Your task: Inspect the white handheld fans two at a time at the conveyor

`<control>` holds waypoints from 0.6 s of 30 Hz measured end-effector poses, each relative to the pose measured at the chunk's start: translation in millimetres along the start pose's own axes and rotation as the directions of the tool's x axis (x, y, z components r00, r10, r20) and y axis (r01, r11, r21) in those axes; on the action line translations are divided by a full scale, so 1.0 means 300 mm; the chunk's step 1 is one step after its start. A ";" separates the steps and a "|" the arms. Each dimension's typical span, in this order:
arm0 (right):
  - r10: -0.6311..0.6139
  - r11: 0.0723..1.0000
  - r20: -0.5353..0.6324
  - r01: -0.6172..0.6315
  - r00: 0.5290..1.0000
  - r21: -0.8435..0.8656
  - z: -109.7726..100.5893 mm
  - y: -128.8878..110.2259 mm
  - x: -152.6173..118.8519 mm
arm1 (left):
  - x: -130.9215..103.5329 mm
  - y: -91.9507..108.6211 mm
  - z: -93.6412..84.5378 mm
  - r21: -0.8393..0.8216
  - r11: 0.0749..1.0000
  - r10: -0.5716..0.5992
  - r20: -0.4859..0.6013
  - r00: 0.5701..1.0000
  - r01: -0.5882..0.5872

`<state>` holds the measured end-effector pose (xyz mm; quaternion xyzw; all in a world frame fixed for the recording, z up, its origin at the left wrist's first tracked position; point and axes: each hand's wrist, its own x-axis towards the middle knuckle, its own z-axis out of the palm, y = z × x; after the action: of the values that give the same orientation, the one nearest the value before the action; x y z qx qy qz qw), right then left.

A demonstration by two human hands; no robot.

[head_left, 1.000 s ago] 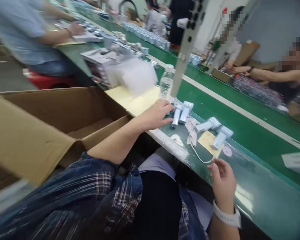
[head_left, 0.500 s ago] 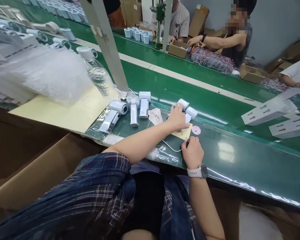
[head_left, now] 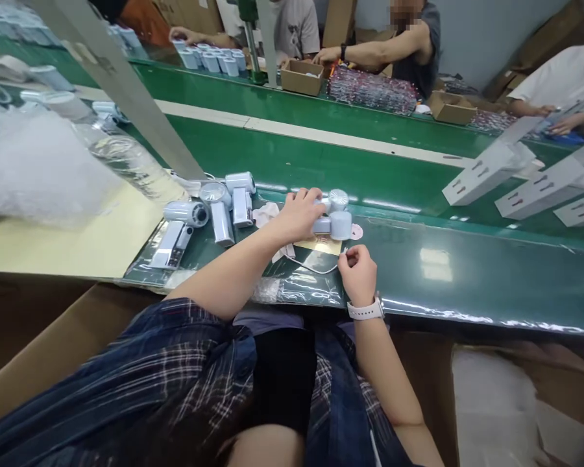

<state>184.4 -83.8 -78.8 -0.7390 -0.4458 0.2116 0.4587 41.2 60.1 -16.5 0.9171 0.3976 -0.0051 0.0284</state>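
My left hand [head_left: 302,214] has its fingers bent over a light blue device [head_left: 322,225] at the near side of the green bench. A second such device [head_left: 338,200] lies just behind it. My right hand [head_left: 358,269] pinches the end of a white cable [head_left: 316,270], which curves left over the bench. Under the held device is a yellow card [head_left: 321,244], with a round pink sticker [head_left: 357,231] to its right. A pale cloth [head_left: 267,214] lies left of my left hand. Further left stand or lie several more light blue devices [head_left: 221,220].
A water bottle [head_left: 126,162], a heap of clear plastic bags [head_left: 39,168] and a slanted metal post [head_left: 126,91] are at left. White boxes [head_left: 486,170] stand at right. People work across the bench, near a cardboard box [head_left: 302,78].
The view has shifted to the right. The device under my left hand has turned and now lies level, its round head to the right. My right hand still pinches the cable end.
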 end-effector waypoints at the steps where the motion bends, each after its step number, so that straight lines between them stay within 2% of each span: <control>1: 0.002 0.995 0.024 -0.004 1.000 0.104 0.000 0.007 0.001 | -0.003 0.011 0.006 -0.017 0.999 0.037 0.004 0.999 -0.037; 6: -0.039 0.888 0.094 -0.009 0.995 0.460 0.007 0.018 0.010 | 0.025 0.048 0.053 -0.128 0.977 0.184 0.076 0.980 -0.173; 9: -0.058 0.825 0.179 -0.054 0.982 0.563 -0.006 0.015 0.012 | 0.053 0.040 0.056 -0.243 0.964 0.134 0.080 0.988 -0.111; 11: -0.058 0.823 0.240 -0.090 0.969 0.561 -0.019 0.017 0.011 | 0.052 0.015 0.032 -0.472 0.880 0.085 0.034 0.996 -0.059; 12: -0.055 0.827 0.259 -0.102 0.964 0.553 -0.025 0.019 0.011 | 0.041 -0.002 0.014 -0.630 0.775 0.069 -0.009 0.998 -0.059; 13: -0.051 0.832 0.268 -0.108 0.962 0.544 -0.030 0.023 0.010 | 0.022 -0.019 -0.006 -0.782 0.617 0.054 -0.072 0.996 -0.090; 14: -0.050 0.839 0.273 -0.108 0.961 0.533 -0.034 0.027 0.010 | -0.002 -0.036 -0.027 -0.895 0.422 0.036 -0.141 0.989 -0.143; 16: -0.060 0.857 0.284 -0.096 0.957 0.506 -0.040 0.035 0.013 | -0.059 -0.063 -0.059 -0.969 0.045 0.004 -0.244 0.970 -0.243; 18: -0.080 0.880 0.299 -0.074 0.951 0.469 -0.045 0.041 0.020 | -0.108 -0.080 -0.068 -0.946 -0.187 -0.005 -0.268 0.963 -0.264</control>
<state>203.2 -87.5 -82.4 -0.5609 -0.4479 0.4266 0.5503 1.2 54.0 3.9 0.5986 0.1632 0.3840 0.6838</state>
